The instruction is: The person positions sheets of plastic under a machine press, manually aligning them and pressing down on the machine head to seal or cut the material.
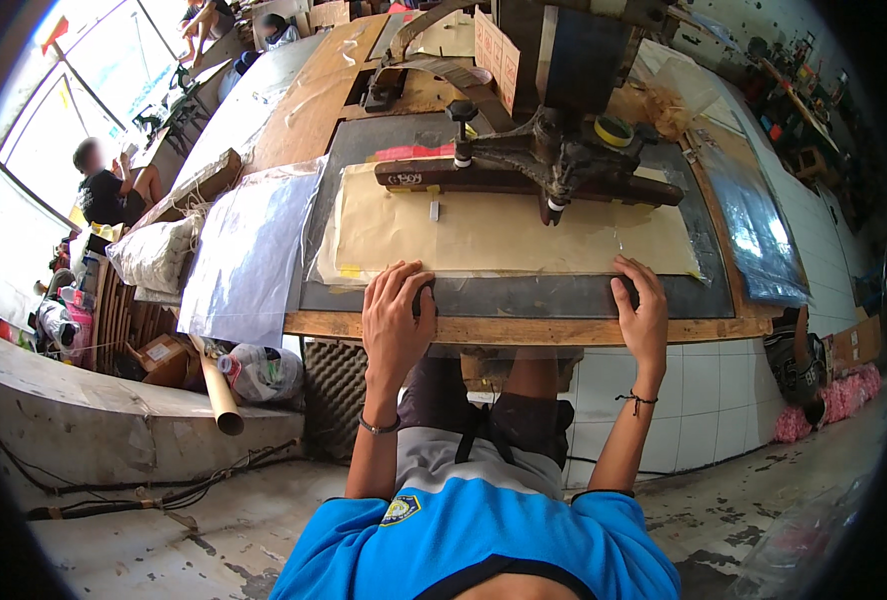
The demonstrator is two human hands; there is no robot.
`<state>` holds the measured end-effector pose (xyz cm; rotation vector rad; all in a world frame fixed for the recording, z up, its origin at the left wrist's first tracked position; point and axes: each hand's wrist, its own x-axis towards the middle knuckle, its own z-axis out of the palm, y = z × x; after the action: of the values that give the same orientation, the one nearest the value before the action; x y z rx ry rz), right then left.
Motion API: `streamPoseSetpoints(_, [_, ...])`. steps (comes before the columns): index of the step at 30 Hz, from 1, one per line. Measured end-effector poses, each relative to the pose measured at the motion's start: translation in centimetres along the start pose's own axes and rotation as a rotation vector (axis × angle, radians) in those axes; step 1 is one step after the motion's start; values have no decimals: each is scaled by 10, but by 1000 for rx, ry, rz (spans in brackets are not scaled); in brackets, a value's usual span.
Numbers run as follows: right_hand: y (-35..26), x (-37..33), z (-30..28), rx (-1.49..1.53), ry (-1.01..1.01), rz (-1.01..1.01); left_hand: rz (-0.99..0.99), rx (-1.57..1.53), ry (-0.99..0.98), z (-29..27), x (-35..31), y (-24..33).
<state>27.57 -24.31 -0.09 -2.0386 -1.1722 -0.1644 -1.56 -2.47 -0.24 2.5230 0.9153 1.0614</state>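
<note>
My left hand (pixel 396 308) is at the table's front edge, its thumb and fingers closed on what looks like a clear plastic sheet (pixel 509 352), whose near edge shows faintly below the wood. My right hand (pixel 642 312) pinches in the same way to the right, fingertips near the cream paper (pixel 524 235). A dark patch shows between thumb and fingers of each hand; I cannot make it out. The paper lies on a dark grey board (pixel 524 300). Over its far part hangs a press's long brown metal bar (pixel 414 177), carried by a dark bracket (pixel 554 160).
Clear plastic sheets (pixel 249 255) are stacked left of the board; more plastic (pixel 759 235) lies on the right. A yellow tape roll (pixel 614 131) rests on the press. A cardboard tube (pixel 222 400) and bagged items stand below left. Another person (pixel 114 190) sits far left.
</note>
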Motion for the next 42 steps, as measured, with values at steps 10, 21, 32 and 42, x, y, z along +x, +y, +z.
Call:
streamPoseSetpoints(10, [1, -1, 1, -9, -4, 13, 3, -8, -7, -1, 1, 1])
streamPoseSetpoints(21, [1, 1, 1, -12, -6, 7, -1, -9, -13, -2, 2, 1])
streamPoseSetpoints(32, [0, 0, 3, -10, 6, 44, 4, -19, 1, -1, 2, 0])
streamPoseSetpoints(42, [-9, 3, 7, -9, 23, 93, -3, -30, -12, -3, 4, 0])
